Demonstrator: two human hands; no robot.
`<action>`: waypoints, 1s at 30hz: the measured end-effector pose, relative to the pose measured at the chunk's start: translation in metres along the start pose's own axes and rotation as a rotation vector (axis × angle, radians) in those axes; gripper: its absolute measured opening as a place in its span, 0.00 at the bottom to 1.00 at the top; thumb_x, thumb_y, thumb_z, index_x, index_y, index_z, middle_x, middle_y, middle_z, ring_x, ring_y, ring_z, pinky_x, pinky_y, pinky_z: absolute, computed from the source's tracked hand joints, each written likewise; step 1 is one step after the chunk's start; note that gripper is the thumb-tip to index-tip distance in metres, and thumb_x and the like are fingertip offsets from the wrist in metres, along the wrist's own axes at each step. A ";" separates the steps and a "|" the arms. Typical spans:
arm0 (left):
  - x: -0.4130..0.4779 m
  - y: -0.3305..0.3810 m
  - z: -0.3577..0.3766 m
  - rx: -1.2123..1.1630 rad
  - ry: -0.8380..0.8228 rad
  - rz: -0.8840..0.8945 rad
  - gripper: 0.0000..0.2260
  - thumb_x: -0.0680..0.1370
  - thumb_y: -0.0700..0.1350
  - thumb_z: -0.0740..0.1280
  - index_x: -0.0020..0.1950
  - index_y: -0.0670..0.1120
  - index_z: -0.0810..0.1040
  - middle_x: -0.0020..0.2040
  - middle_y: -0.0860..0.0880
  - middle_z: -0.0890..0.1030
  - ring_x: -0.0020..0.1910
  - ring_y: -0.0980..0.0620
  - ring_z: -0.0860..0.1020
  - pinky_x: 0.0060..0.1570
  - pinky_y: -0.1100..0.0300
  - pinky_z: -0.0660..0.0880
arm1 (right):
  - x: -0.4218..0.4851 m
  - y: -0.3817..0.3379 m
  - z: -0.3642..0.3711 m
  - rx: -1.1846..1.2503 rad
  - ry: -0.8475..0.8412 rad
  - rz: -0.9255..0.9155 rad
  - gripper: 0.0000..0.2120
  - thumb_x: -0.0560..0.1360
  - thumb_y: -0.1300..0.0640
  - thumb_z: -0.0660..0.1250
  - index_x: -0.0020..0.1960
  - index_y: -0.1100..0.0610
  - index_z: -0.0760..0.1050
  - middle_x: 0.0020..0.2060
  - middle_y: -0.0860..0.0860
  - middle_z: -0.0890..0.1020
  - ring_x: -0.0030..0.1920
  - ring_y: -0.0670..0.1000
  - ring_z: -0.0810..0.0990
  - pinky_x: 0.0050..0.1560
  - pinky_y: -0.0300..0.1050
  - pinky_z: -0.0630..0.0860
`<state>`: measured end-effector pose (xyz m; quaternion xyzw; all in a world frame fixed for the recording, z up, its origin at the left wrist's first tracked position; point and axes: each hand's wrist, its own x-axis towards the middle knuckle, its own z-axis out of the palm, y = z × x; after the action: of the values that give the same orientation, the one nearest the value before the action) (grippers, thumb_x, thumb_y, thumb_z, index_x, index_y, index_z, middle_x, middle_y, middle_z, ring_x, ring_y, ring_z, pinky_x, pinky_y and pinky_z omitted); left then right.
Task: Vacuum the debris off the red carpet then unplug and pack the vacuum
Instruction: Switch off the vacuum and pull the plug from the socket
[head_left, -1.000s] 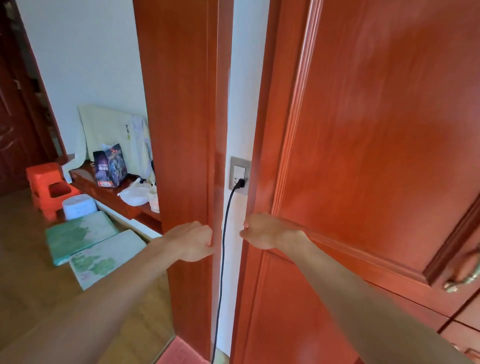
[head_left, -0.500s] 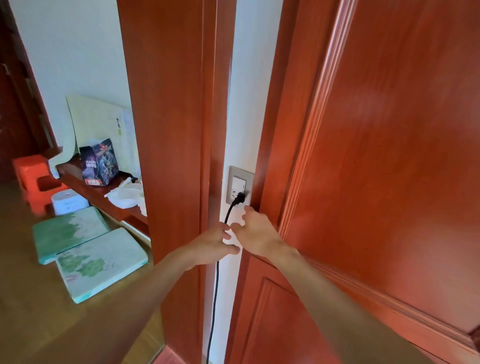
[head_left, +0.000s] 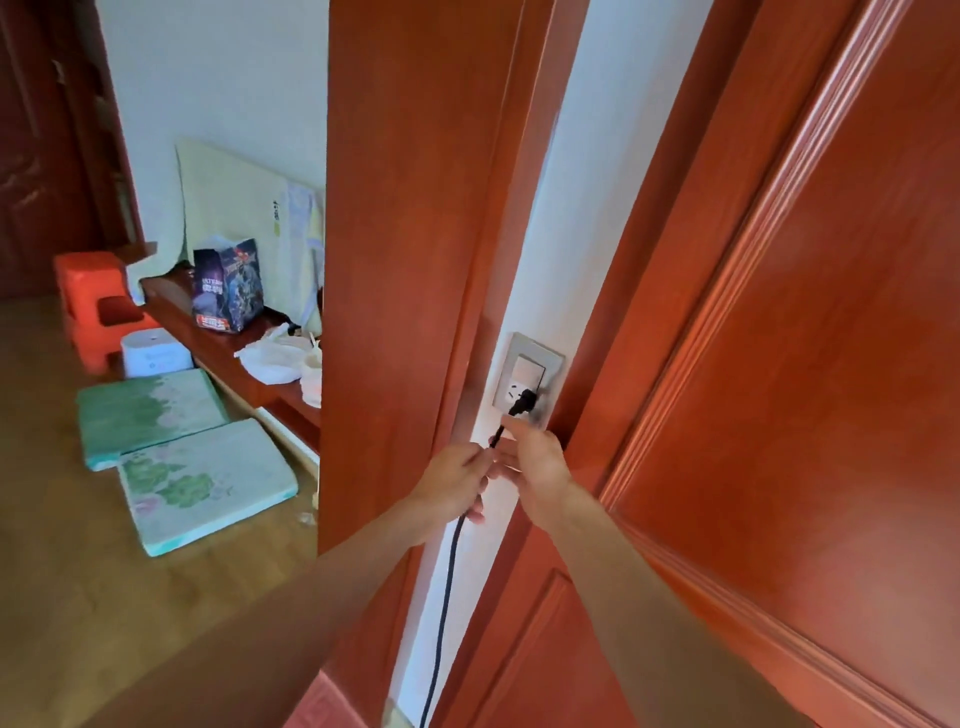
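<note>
The vacuum's black plug (head_left: 523, 402) sits in a grey wall socket (head_left: 532, 364) on the narrow white wall strip between two red wooden frames. Its black cord (head_left: 445, 597) hangs down to the floor. My left hand (head_left: 457, 483) grips the cord a short way below the plug. My right hand (head_left: 537, 462) reaches up beside it, its blurred fingertips at the cord just under the plug, fingers fairly straight. A corner of the red carpet (head_left: 324, 701) shows at the bottom edge. The vacuum itself is out of view.
A red wooden door (head_left: 779, 364) fills the right side, close to my right arm. A wide door post (head_left: 405, 260) stands left of the socket. Beyond it are two green cushions (head_left: 156, 415) on the floor, an orange stool (head_left: 88, 301) and a low cluttered shelf (head_left: 234, 353).
Both hands have risen from the door frames toward the socket and come together. My left hand has taken hold of the cord, and my right hand's fingertips have reached the plug's base.
</note>
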<state>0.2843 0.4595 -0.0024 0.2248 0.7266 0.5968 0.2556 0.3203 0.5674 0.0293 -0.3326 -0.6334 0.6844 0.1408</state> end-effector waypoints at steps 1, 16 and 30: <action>-0.002 0.000 -0.002 0.024 0.037 0.011 0.16 0.86 0.47 0.57 0.42 0.42 0.75 0.35 0.47 0.70 0.27 0.52 0.72 0.33 0.56 0.80 | 0.004 -0.001 0.003 0.094 -0.014 0.020 0.07 0.80 0.53 0.64 0.49 0.58 0.75 0.44 0.59 0.82 0.46 0.58 0.81 0.56 0.53 0.78; -0.020 0.026 -0.033 0.351 -0.113 -0.065 0.15 0.81 0.31 0.53 0.63 0.36 0.74 0.41 0.39 0.78 0.33 0.43 0.77 0.44 0.44 0.83 | 0.027 -0.011 0.051 0.334 0.039 0.120 0.12 0.83 0.49 0.51 0.42 0.50 0.64 0.29 0.49 0.73 0.21 0.47 0.73 0.26 0.37 0.70; -0.167 -0.106 -0.131 0.234 0.112 -0.201 0.14 0.76 0.49 0.73 0.46 0.38 0.79 0.37 0.43 0.81 0.37 0.51 0.77 0.43 0.57 0.72 | -0.097 0.063 0.144 0.482 -0.508 0.171 0.17 0.85 0.48 0.52 0.45 0.54 0.73 0.22 0.44 0.60 0.20 0.42 0.59 0.21 0.34 0.58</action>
<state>0.3265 0.2358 -0.0684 0.1455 0.8231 0.4912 0.2451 0.3157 0.3865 -0.0079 -0.1607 -0.4383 0.8843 -0.0046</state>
